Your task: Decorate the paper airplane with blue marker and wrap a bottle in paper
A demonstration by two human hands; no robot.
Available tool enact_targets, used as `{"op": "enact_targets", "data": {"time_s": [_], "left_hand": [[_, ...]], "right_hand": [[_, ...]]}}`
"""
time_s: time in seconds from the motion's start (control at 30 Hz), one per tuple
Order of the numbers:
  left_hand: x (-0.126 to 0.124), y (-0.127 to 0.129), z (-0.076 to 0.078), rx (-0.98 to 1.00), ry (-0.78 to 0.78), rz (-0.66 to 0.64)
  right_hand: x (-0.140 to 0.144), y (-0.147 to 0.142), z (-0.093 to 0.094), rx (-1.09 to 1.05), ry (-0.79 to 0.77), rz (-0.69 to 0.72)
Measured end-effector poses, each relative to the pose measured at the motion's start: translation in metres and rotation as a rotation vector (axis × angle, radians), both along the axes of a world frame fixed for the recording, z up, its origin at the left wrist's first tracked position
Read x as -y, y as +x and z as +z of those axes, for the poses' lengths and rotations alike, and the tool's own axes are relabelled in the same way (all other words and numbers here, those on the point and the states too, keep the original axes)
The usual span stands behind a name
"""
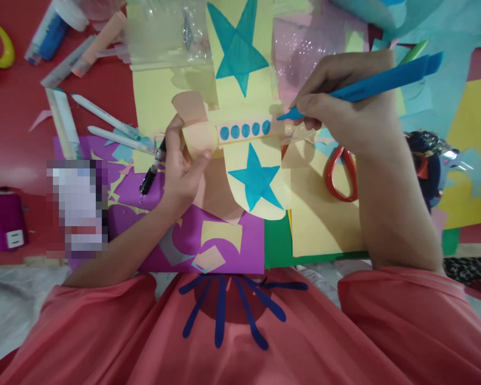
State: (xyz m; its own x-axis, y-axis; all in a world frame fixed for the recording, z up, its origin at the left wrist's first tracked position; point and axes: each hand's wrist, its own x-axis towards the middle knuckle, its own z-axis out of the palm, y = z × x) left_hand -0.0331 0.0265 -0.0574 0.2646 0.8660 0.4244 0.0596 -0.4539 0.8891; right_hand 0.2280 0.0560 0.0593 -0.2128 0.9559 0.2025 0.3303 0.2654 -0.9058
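Right hand (344,115) upper right of centre, fingers closed around blue marker (380,83), tip touching peach strip (244,130) with blue dots, frame centre. Left hand (182,163) left of centre, fingers pinching strip's curled end. Red scissors (339,174) beside right wrist
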Motion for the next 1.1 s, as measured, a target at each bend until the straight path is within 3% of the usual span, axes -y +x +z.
{"op": "enact_targets", "data": {"time_s": [0.6,0.93,1.1], "left_hand": [[-0.0009,0.0024,0.0005,-0.011,0.015,0.011],[-0.0005,0.0027,0.0017,0.006,0.038,0.036],[0.0005,0.0039,0.0022,0.005,0.023,0.044]], "right_hand": [[-0.0031,0.0065,-0.0026,0.177,0.083,0.114],[-0.001,0.0026,-0.0021,0.068,0.034,-0.015],[-0.0022,0.0044,-0.0073,0.079,0.096,-0.016]]}}
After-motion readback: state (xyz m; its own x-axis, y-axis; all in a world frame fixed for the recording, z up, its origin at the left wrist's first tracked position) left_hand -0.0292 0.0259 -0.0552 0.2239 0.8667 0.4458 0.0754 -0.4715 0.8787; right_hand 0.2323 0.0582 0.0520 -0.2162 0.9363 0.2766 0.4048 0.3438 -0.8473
